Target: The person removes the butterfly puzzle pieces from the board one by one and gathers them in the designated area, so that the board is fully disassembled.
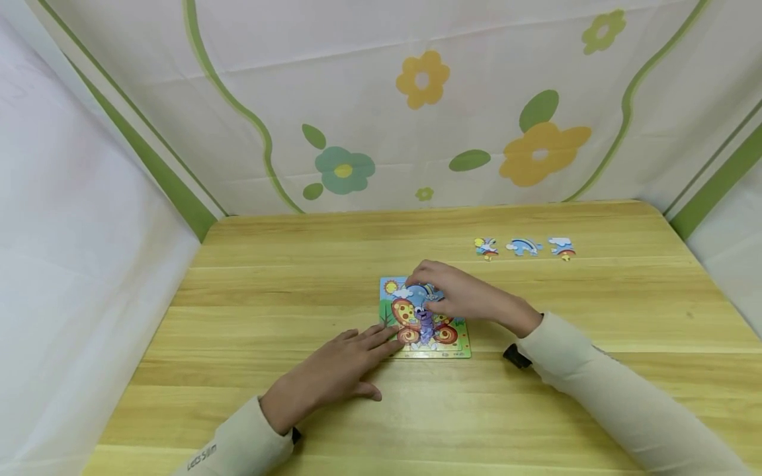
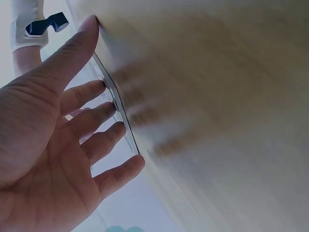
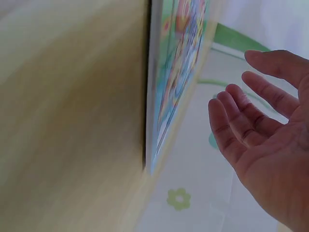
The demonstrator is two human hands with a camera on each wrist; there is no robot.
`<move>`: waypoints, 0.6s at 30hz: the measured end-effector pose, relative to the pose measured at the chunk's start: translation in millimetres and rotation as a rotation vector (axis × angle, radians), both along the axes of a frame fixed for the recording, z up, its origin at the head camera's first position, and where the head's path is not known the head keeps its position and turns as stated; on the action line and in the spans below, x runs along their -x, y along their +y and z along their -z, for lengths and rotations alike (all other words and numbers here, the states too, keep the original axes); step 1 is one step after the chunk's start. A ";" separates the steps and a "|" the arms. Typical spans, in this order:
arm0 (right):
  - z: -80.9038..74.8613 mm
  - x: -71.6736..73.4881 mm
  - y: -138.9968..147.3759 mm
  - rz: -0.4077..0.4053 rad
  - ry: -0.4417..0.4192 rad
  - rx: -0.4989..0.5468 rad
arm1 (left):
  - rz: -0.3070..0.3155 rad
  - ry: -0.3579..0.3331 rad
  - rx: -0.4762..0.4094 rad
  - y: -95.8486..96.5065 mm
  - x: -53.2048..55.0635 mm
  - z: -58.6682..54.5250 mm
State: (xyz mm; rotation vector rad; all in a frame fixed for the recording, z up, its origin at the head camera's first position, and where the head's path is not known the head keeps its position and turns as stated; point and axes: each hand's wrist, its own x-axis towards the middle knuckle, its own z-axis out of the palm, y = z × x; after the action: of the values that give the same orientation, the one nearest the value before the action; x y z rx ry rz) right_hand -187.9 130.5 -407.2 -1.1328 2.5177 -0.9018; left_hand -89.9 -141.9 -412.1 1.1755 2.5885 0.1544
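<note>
A butterfly jigsaw puzzle (image 1: 425,332) with a sun, clouds and a purple-bodied butterfly lies flat on the wooden table. My left hand (image 1: 348,363) rests its fingertips on the puzzle's left edge, thumb spread on the near side; the left wrist view shows these fingers along the board's edge (image 2: 126,118). Over the puzzle's upper part hovers my right hand (image 1: 455,291), its fingers loosely bent and hiding some of the picture. In the right wrist view, nothing lies between the right fingers (image 3: 236,121), which stand above the printed face.
Toward the back right lie three loose jigsaw pieces in a row: a left one (image 1: 487,247), a middle rainbow one (image 1: 525,247) and a right one (image 1: 561,247). A white curtain (image 1: 369,79) with flower prints borders the table (image 1: 286,291) behind.
</note>
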 end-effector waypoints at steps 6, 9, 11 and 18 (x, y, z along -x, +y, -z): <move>0.0 -4.0 -18.1 -0.032 -0.028 -0.029 | 0.000 0.001 0.005 -0.5 0.2 -0.7; 1.7 -5.0 -24.5 -0.037 -0.032 -0.066 | -0.009 -0.016 -0.001 -1.3 -0.3 -1.7; 3.9 -5.4 -27.8 -0.039 -0.024 -0.092 | -0.015 -0.025 -0.006 -2.0 -0.6 -2.2; 10.7 -5.0 -34.6 -0.041 -0.026 -0.147 | -0.021 -0.035 -0.015 -2.4 0.1 -1.4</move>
State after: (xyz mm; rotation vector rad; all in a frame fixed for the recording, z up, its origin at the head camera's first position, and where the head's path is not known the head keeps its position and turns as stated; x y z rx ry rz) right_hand -183.0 95.9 -417.9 -1.1148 2.4842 -0.7042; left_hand -89.9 -144.3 -410.7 1.1407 2.5743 0.1969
